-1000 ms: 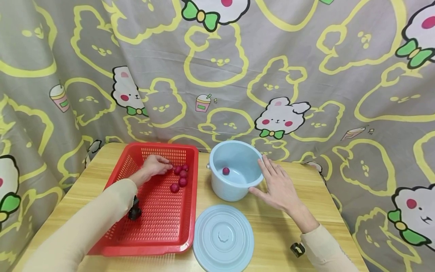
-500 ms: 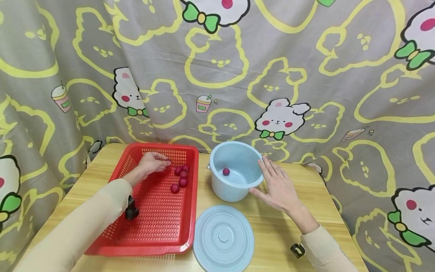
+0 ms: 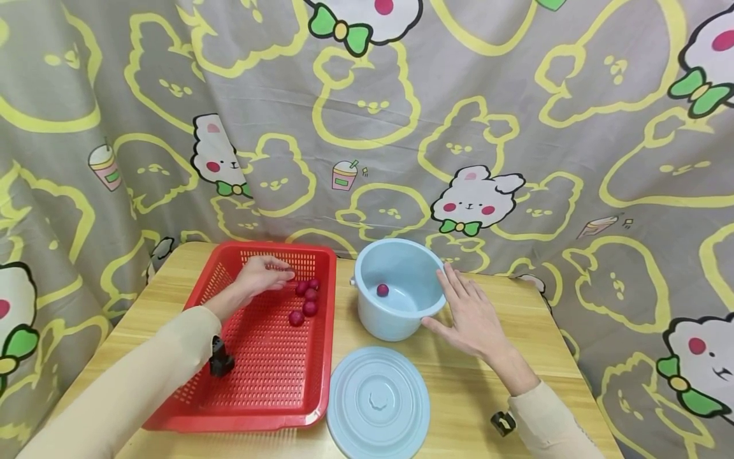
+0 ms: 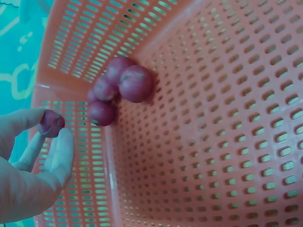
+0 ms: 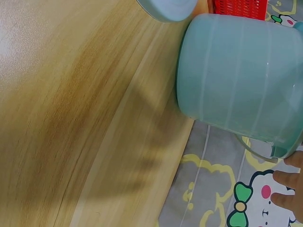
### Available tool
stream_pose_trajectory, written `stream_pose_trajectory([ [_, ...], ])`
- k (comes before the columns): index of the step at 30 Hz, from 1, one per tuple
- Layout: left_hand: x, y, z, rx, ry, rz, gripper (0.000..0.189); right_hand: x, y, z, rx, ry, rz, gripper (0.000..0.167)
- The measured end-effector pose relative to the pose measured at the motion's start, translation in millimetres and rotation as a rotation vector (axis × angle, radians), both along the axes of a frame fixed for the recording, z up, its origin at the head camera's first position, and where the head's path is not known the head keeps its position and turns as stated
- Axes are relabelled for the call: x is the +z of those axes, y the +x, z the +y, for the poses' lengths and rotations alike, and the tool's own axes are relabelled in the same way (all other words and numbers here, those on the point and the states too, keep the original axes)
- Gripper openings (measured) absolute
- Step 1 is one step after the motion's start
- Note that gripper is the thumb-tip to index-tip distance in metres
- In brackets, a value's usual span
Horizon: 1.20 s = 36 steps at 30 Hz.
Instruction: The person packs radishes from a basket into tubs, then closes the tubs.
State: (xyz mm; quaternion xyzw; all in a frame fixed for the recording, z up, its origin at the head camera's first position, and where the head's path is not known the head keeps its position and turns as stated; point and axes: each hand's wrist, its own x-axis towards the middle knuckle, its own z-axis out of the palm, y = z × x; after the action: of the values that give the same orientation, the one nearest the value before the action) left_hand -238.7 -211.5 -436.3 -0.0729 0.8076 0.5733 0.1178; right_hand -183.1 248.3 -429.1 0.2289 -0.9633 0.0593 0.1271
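In the left wrist view, a small round purple-red radish point(image 4: 53, 124) is pinched between the thumb and fingertips of my left hand point(image 4: 35, 177). The head view shows this hand point(image 3: 259, 280) over the far part of a red perforated plastic basket point(image 3: 325, 357). Several similar radishes point(image 4: 136, 84) lie bunched in the basket's far corner. A light blue bucket point(image 3: 385, 324) stands upright to the right, with one radish point(image 3: 382, 290) on its inside bottom. My right hand point(image 3: 471, 315) spreads its straight fingers against the bucket's right rim.
A round light blue lid point(image 3: 378, 414) lies on the wooden table point(image 3: 470, 408) in front of the bucket, close to the basket's right side. A patterned grey curtain point(image 3: 373, 210) hangs behind the table. Black wrist mounts point(image 3: 503, 422) are on both sleeves.
The left hand has drawn slightly up and away from the radishes in the corner, its forearm shifting left. The right hand, bucket and lid stay in place.
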Motion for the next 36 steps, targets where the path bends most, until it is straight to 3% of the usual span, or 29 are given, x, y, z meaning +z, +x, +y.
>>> stream_pose_trajectory([
  [16,29.3,9.1,17.7,-0.048,0.023,0.032,0.051,0.8,-0.4,0.5,-0.001,0.002,0.004,0.103],
  [22,34.8,12.9,27.6,-0.066,0.012,0.028,0.050,0.9,-0.4,0.6,-0.001,0.004,0.009,0.104],
  [36,49.1,20.3,52.8,-0.120,0.078,0.070,0.045,1.9,0.1,-0.2,-0.004,-0.002,-0.012,0.104],
])
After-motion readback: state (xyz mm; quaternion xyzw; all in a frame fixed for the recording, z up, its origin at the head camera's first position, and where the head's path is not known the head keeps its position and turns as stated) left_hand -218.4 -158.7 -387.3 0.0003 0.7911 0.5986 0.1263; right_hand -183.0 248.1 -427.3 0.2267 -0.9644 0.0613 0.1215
